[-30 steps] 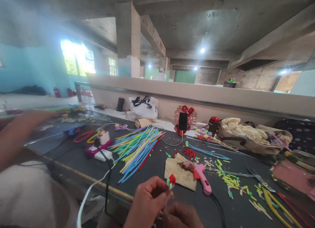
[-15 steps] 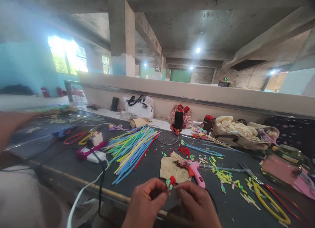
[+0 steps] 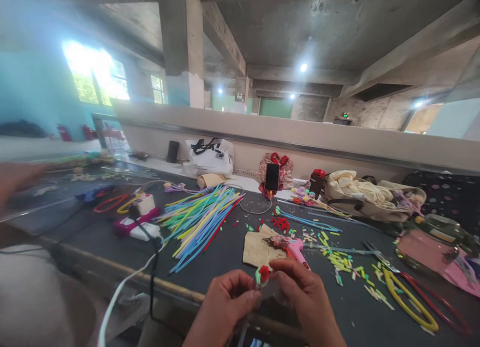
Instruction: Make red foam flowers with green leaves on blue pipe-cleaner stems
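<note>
My left hand point(image 3: 229, 301) pinches a small red and green fuzzy flower point(image 3: 263, 275), apparently of pipe cleaner pieces, between thumb and forefinger. At the flower's right side is my right hand point(image 3: 300, 292), its thumb and forefinger drawn together; what lies between them, if anything, is too small to make out. Just beyond the hands, a pink hot glue gun point(image 3: 294, 244) lies on a piece of tan cardboard point(image 3: 255, 249). Bundled pipe cleaners point(image 3: 204, 222) in several colours spread to the left. Short cut pieces point(image 3: 343, 264) in yellow and green are scattered to the right.
Scissors with yellow and red handles point(image 3: 407, 297) lie at right. A power strip point(image 3: 140, 229) with cords sits left of the pipe cleaners. Behind stand a phone point(image 3: 272, 177), a white bag point(image 3: 210, 157) and a cloth bag point(image 3: 367, 202). Another person's blurred arm point(image 3: 22, 182) reaches in at far left.
My right fingertips have risen to the flower's edge. The flower has turned slightly and shows more of its red face. My view has shifted a little.
</note>
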Demonstrator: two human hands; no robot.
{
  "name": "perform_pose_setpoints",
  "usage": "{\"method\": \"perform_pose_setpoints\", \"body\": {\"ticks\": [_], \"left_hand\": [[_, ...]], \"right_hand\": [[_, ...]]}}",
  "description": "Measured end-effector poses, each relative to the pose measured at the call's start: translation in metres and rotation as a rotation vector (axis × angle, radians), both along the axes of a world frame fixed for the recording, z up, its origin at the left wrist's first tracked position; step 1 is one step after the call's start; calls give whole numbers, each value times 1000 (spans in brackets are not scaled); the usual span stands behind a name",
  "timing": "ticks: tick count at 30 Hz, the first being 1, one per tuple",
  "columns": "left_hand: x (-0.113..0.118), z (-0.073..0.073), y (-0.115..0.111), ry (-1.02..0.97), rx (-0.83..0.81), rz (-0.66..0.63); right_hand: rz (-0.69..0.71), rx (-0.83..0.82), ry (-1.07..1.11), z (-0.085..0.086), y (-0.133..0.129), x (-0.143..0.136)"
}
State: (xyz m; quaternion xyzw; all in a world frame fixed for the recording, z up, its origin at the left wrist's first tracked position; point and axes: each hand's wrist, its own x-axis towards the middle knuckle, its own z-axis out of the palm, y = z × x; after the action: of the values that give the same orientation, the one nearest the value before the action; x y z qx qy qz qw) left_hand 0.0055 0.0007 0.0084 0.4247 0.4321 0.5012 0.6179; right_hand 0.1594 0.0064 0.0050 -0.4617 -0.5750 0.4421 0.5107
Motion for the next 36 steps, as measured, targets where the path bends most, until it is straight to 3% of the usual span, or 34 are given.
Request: {"method": "perform_pose_setpoints", "body": {"ticks": [7, 13, 21, 24, 27, 30, 36], "left_hand": [[-20, -8, 3, -124, -151, 85], [-40, -6, 4, -129, -144, 139], [-50, -8, 29, -130, -96, 115], [-54, -5, 38, -105, -97, 104], [-54, -2, 43, -74, -80, 95], [-50, 1, 51, -60, -60, 51], [-36, 15, 82, -72, -57, -75]], "right_hand": [[22, -52, -118, -8, -1, 12], [-31, -40, -227, -8, 4, 25], [102, 110, -517, 38, 54, 27], [32, 183, -607, 55, 75, 36], [-121, 160, -641, 63, 92, 56], [-249, 136, -646, 62, 101, 78], [-190, 32, -648, 47, 115, 94]]}}
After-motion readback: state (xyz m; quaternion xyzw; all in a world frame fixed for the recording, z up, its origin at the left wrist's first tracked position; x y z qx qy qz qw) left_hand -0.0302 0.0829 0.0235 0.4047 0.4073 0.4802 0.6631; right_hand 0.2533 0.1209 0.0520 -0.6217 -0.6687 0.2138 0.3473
